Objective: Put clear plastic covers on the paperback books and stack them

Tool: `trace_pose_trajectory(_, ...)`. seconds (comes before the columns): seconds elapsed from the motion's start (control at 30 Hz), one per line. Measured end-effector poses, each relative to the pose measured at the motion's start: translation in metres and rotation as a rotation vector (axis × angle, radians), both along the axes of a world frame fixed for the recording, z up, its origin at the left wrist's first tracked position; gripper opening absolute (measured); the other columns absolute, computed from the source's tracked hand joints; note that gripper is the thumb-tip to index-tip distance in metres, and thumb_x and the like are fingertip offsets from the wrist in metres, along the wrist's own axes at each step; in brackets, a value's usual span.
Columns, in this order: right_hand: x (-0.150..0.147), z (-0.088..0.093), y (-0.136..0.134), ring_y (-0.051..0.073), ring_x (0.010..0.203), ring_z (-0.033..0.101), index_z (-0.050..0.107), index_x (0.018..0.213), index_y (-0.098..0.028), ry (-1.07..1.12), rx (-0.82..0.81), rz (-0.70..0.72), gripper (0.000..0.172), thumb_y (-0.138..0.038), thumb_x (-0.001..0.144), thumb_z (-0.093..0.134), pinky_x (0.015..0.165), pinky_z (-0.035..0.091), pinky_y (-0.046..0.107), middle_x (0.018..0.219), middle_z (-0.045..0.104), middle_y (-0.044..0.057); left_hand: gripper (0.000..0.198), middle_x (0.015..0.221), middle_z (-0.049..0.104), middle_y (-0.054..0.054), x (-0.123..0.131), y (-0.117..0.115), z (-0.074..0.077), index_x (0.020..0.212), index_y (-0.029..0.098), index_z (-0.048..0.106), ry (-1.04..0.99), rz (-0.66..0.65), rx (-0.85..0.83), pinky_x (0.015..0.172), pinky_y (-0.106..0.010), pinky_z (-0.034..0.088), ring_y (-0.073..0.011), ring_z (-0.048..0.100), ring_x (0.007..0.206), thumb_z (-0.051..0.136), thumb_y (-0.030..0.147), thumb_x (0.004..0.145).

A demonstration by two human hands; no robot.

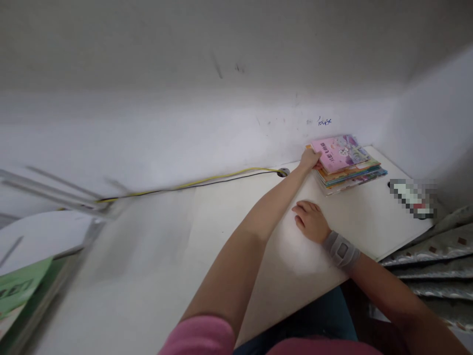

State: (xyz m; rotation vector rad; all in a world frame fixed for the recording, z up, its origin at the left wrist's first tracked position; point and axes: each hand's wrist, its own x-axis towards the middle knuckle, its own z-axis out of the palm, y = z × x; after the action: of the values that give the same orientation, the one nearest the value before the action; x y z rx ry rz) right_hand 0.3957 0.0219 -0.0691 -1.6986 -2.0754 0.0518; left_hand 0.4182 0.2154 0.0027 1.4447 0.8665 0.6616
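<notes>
A stack of thin books [353, 180] lies on the white desk [229, 236] against the wall. On top is a pink picture book [334, 157] with a cartoon cover. My left hand [310, 159] reaches across and grips the left edge of this pink book, thumb on the cover and the other fingers mostly hidden. How many books are in its grip I cannot tell. My right hand [312, 222], with a grey band on the wrist, is low over the desk in front of the stack. Its fingers are apart and a little bent, holding nothing.
Yellow and black cables [221, 176] run along the wall into a desk grommet [283, 172]. A blurred-out item [412, 198] lies at the right. A green book [24, 291] and a blurred rack [55, 190] stand left. Patterned folded fabric [436, 256] hangs lower right.
</notes>
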Motion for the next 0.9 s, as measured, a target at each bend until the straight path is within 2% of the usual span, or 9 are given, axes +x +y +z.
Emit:
trace_pose_trajectory(0.13, 0.002, 0.0, 0.001, 0.021, 0.113, 0.049, 0.06, 0.109, -0.021, 0.005, 0.001, 0.003, 0.027, -0.019, 0.086, 0.047, 0.099, 0.035, 0.038, 0.119, 0.058, 0.008, 0.035, 0.101, 0.065, -0.02, -0.013, -0.009, 0.012, 0.113, 0.01, 0.046, 0.164, 0.129, 0.184, 0.085, -0.038, 0.046, -0.0254, 0.063, 0.095, 0.056, 0.029, 0.085)
trace_pose_trajectory(0.23, 0.006, -0.001, 0.0, 0.021, 0.113, 0.05, 0.06, 0.109, -0.02, 0.005, 0.006, 0.022, 0.028, -0.019, 0.086, 0.046, 0.099, 0.036, 0.038, 0.119, 0.058, 0.009, 0.036, 0.109, 0.062, -0.017, -0.04, -0.034, 0.024, 0.117, 0.013, 0.044, 0.247, 0.168, 0.352, 0.09, -0.037, 0.041, -0.0268, 0.058, 0.106, 0.055, 0.029, 0.087)
trace_pose_trajectory(0.27, 0.007, -0.001, 0.0, 0.022, 0.113, 0.05, 0.06, 0.11, -0.019, 0.001, 0.008, 0.031, 0.028, -0.02, 0.086, 0.046, 0.098, 0.037, 0.038, 0.119, 0.058, 0.01, 0.032, 0.108, 0.062, -0.015, -0.055, -0.045, 0.028, 0.115, 0.015, 0.047, 0.294, 0.142, 0.454, 0.091, -0.037, 0.04, -0.0268, 0.057, 0.107, 0.054, 0.029, 0.087)
trace_pose_trajectory(0.37, 0.012, -0.006, 0.0, 0.022, 0.113, 0.049, 0.06, 0.112, -0.018, -0.032, 0.015, 0.057, 0.03, -0.02, 0.086, 0.044, 0.098, 0.038, 0.039, 0.12, 0.057, 0.012, 0.018, 0.103, 0.061, -0.013, -0.116, -0.083, 0.033, 0.101, 0.017, 0.056, 0.568, -0.076, 0.963, 0.087, -0.038, 0.041, -0.0266, 0.058, 0.103, 0.047, 0.028, 0.09)
trace_pose_trajectory(0.43, 0.014, -0.01, 0.001, 0.023, 0.114, 0.049, 0.059, 0.114, -0.016, -0.065, 0.023, 0.068, 0.032, -0.021, 0.087, 0.042, 0.098, 0.039, 0.039, 0.121, 0.057, 0.013, 0.022, 0.096, 0.061, -0.014, -0.169, -0.106, 0.032, 0.093, 0.016, 0.059, 0.733, -0.106, 1.128, 0.086, -0.038, 0.041, -0.0261, 0.058, 0.099, 0.04, 0.026, 0.092)
trace_pose_trajectory(0.5, 0.016, -0.014, 0.002, 0.023, 0.114, 0.05, 0.058, 0.115, -0.016, -0.097, 0.036, 0.081, 0.033, -0.022, 0.088, 0.041, 0.097, 0.04, 0.04, 0.12, 0.057, 0.013, 0.027, 0.092, 0.061, -0.014, -0.228, -0.122, 0.026, 0.093, 0.015, 0.06, 0.918, -0.014, 1.089, 0.083, -0.038, 0.042, -0.0263, 0.058, 0.096, 0.036, 0.028, 0.093)
trace_pose_trajectory(0.67, 0.019, -0.019, 0.002, 0.025, 0.113, 0.051, 0.058, 0.116, -0.015, -0.15, 0.073, 0.105, 0.036, -0.024, 0.088, 0.037, 0.096, 0.04, 0.042, 0.12, 0.057, 0.015, 0.025, 0.11, 0.056, -0.015, -0.358, -0.144, -0.004, 0.107, 0.018, 0.057, 1.263, 0.429, 0.665, 0.084, -0.039, 0.043, -0.0299, 0.052, 0.106, 0.045, 0.027, 0.088)
trace_pose_trajectory(0.77, 0.022, -0.021, 0.002, 0.026, 0.112, 0.051, 0.059, 0.115, -0.013, -0.154, 0.093, 0.12, 0.037, -0.025, 0.089, 0.036, 0.096, 0.041, 0.043, 0.119, 0.058, 0.016, 0.037, 0.118, 0.052, -0.018, -0.399, -0.152, -0.023, 0.118, 0.015, 0.051, 1.304, 0.515, 0.501, 0.086, -0.042, 0.043, -0.033, 0.05, 0.111, 0.05, 0.031, 0.084)
trace_pose_trajectory(0.9, 0.026, -0.025, 0.003, 0.026, 0.112, 0.052, 0.059, 0.115, -0.012, -0.156, 0.11, 0.139, 0.038, -0.027, 0.089, 0.035, 0.095, 0.042, 0.044, 0.119, 0.058, 0.017, 0.041, 0.119, 0.053, -0.018, -0.419, -0.154, -0.039, 0.121, 0.013, 0.049, 1.256, 0.523, 0.455, 0.087, -0.038, 0.043, -0.0294, 0.054, 0.108, 0.049, 0.03, 0.083)
